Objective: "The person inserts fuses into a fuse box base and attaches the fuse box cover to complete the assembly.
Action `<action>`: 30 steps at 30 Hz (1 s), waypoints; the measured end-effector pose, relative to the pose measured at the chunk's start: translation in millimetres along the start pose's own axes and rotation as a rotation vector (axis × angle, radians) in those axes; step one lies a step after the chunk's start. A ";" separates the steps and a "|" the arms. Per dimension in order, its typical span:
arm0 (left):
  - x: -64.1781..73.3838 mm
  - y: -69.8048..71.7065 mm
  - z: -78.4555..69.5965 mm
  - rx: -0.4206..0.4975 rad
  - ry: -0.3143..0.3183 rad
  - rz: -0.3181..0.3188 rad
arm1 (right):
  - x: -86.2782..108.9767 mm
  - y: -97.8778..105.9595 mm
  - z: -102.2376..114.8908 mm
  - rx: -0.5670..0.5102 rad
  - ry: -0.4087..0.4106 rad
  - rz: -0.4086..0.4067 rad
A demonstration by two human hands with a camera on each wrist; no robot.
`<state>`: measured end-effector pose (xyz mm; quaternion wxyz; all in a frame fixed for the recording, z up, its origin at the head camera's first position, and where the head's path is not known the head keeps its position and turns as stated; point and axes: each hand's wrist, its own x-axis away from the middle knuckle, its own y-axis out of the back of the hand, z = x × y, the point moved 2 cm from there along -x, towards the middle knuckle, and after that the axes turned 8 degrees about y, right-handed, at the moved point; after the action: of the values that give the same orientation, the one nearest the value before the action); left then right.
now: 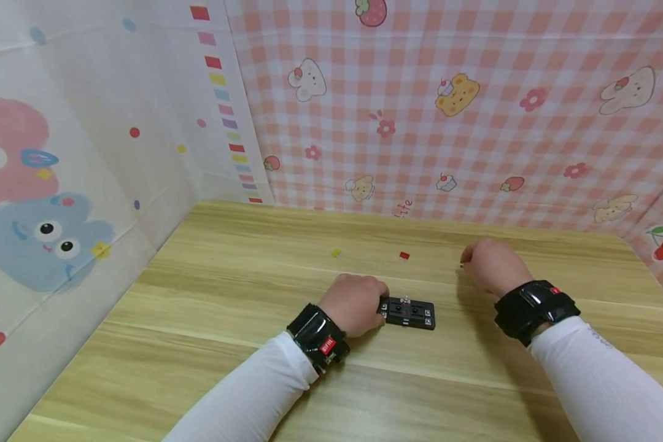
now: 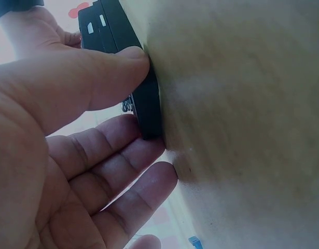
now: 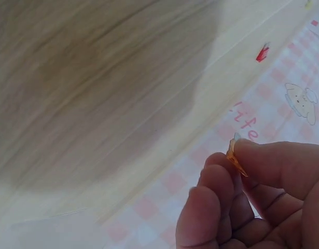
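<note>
While the left hand (image 1: 355, 304) clamps a flat black block (image 1: 407, 312), the right hand (image 1: 492, 265) pinches an orange chip (image 3: 235, 157).

Light wood-grain tabletop (image 1: 226, 344) takes up most of the scene. Toward its back edge there's a tiny yellow plastic bit (image 1: 336, 252), and just to the right of that a small red plastic bit (image 1: 404, 255), both lying flat on the wood and apart from each other. Behind the tabletop hangs a pink checked cloth backdrop (image 1: 475, 141) printed with cartoon bears, flowers and strawberries. Along the tabletop's left side is a white sheet (image 1: 83, 153) with pink and blue googly-eyed cartoon blobs and coloured dots.
</note>
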<state>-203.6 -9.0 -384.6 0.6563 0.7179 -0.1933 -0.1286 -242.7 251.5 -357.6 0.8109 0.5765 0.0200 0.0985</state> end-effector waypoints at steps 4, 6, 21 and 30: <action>0.0 -0.2 -0.3 0.003 0.004 0.003 | 0.7 0.0 3.6 -0.006 -0.005 -0.013; 0.2 -0.1 -0.4 0.005 0.006 0.003 | 1.3 0.0 6.5 0.001 0.010 -0.023; -0.5 -0.5 0.5 0.010 0.009 0.005 | 7.7 -3.3 30.7 -0.081 0.064 -0.110; -0.9 -0.8 0.8 0.016 0.008 0.008 | 15.5 -5.7 44.4 -0.136 0.076 -0.139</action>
<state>-204.6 -9.2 -385.6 0.6518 0.7229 -0.1945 -0.1213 -220.3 211.2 -346.9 0.8517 0.5132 0.0839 0.0647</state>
